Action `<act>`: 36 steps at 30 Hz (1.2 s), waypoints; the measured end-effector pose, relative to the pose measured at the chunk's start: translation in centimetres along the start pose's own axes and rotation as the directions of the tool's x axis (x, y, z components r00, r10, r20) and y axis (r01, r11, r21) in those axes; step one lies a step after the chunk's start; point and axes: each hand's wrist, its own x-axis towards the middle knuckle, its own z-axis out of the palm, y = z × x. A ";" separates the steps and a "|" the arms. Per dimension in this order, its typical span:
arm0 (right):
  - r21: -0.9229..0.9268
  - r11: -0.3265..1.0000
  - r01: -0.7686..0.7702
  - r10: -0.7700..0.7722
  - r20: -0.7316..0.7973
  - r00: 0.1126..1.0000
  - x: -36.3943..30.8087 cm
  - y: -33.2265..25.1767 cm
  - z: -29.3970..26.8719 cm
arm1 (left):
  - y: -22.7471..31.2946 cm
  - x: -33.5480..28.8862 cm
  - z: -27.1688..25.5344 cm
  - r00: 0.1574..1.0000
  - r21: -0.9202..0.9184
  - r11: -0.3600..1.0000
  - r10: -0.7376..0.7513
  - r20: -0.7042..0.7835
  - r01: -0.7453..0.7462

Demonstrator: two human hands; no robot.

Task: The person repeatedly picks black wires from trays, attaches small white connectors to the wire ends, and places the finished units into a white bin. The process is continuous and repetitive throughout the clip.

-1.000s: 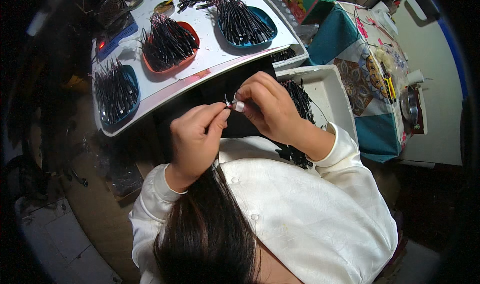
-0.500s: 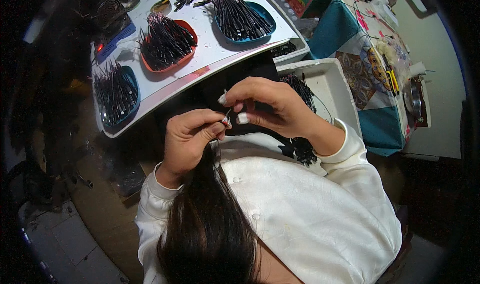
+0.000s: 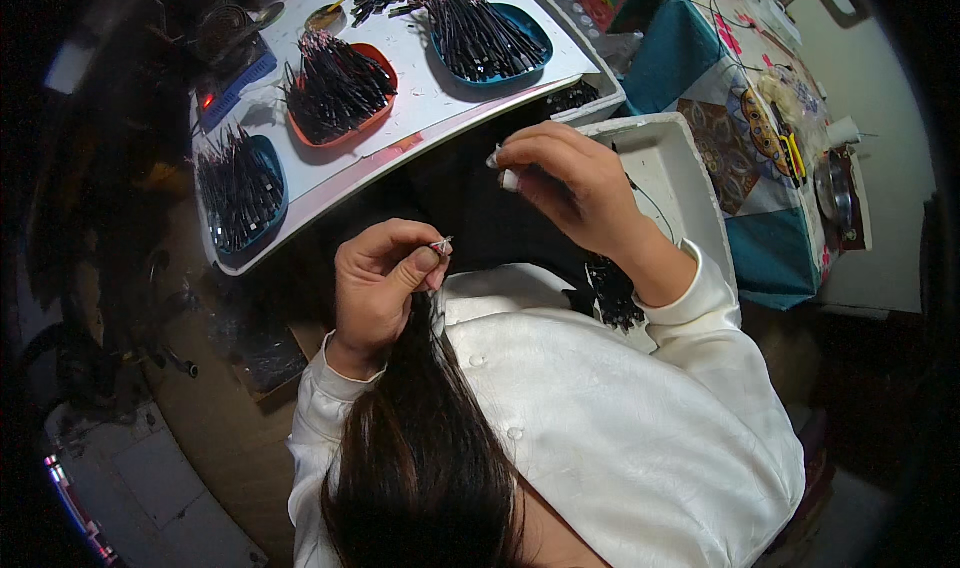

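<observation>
My left hand (image 3: 385,273) is closed in a pinch, thumb against forefinger, in front of my white shirt. Thin wire ends (image 3: 441,245), pale and partly reddish, stick out of that pinch; the rest of them is hidden in the hand. Farther right and higher, my right hand (image 3: 585,198) is raised apart from the left one. White wrapping covers the tips of its thumb and forefinger, which are drawn close together. Whatever may be between those tips is too small to make out.
On the white table stand an orange tray (image 3: 385,113), a blue tray (image 3: 535,38) and another blue tray (image 3: 272,158), heaped with black cable pieces. A white foam box (image 3: 705,183) sits beside my right arm. A patterned cloth-covered table (image 3: 770,248) stands at right.
My right hand has moved up and right, away from the left hand, and its thumb and forefinger have come closer together. The left hand keeps its pinch on the wires.
</observation>
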 end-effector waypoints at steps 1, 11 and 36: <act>-0.019 0.998 0.055 -0.055 -0.012 0.998 -0.1 0.0 0.1 | -0.1 -0.1 0.0 1.000 -0.018 1.000 -0.012 -0.003 0.011; 0.007 0.926 0.378 -0.378 -0.013 0.926 0.4 -0.3 2.6 | -0.5 -0.3 0.3 0.994 -0.239 0.965 -0.113 -0.007 0.108; -0.029 0.939 0.342 -0.343 -0.038 0.939 -0.4 -1.3 2.5 | -0.7 -0.3 0.2 0.980 -0.341 0.919 -0.189 0.060 0.198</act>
